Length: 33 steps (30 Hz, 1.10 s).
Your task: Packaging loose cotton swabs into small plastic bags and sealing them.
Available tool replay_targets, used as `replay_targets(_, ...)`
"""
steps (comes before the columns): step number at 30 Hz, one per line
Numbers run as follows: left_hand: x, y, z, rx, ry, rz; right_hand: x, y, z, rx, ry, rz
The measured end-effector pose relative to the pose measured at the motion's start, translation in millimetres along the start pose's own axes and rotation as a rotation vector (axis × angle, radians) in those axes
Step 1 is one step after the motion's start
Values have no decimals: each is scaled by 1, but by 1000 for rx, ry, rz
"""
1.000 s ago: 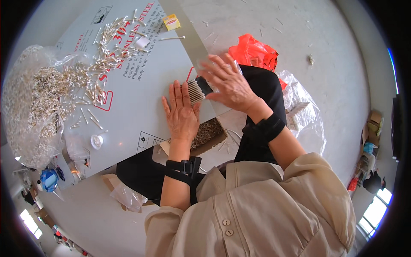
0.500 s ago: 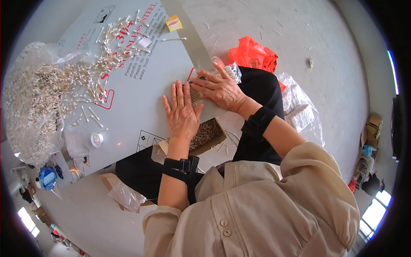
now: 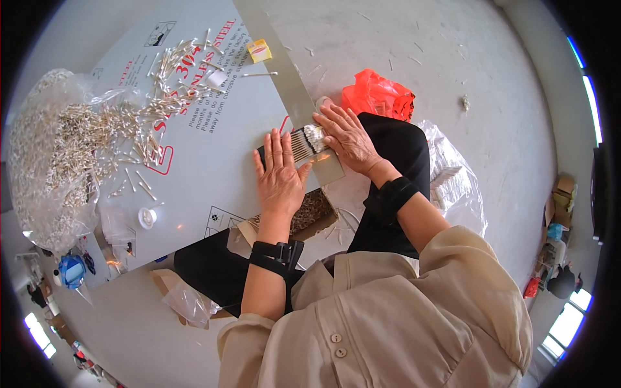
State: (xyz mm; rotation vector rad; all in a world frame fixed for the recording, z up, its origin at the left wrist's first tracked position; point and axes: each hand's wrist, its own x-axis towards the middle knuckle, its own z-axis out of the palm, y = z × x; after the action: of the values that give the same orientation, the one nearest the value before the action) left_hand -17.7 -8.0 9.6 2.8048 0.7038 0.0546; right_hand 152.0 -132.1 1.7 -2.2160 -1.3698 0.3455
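My left hand (image 3: 280, 173) lies flat, fingers together, on a white sheet (image 3: 213, 149) with red print, its fingertips against the left side of a row of white cotton swabs (image 3: 305, 141). My right hand (image 3: 346, 134) presses flat on the right end of that row, where the swab tips meet a long grey metal strip (image 3: 284, 84). The swabs sit side by side between both palms. Neither hand grips anything.
A heap of loose swabs (image 3: 97, 136) and a clear plastic bag (image 3: 39, 155) spread over the sheet's left. A small yellow box (image 3: 260, 50) lies by the strip. An orange bag (image 3: 378, 97), a cardboard box (image 3: 310, 213) of swabs and a round white lid (image 3: 147, 217) are near.
My right hand came down from holding the swab bundle upright to lying flat on it. The row now lies spread between both hands.
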Motion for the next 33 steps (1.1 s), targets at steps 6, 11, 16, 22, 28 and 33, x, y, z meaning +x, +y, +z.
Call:
replay_targets(6, 12, 16, 2, -48, 18, 20, 3, 6, -1, -17, 56, -78)
replay_targets(11, 16, 23, 2, -70, 36, 30, 2, 7, 2, 38, 72, -89)
replay_targets(16, 22, 13, 15, -496, 339, 64, 1, 14, 8, 410, 387, 108)
replay_targets(22, 37, 31, 16, -944, 497, -119, 12, -9, 24, 1820, 546, 579)
replay_targets(28, 44, 50, 16, -1062, 494, -181, 14, -21, 26, 1924, 616, 602)
replay_targets(33, 50, 60, 29, -1211, 539, -181, 16, -21, 30, 1908, 599, 585)
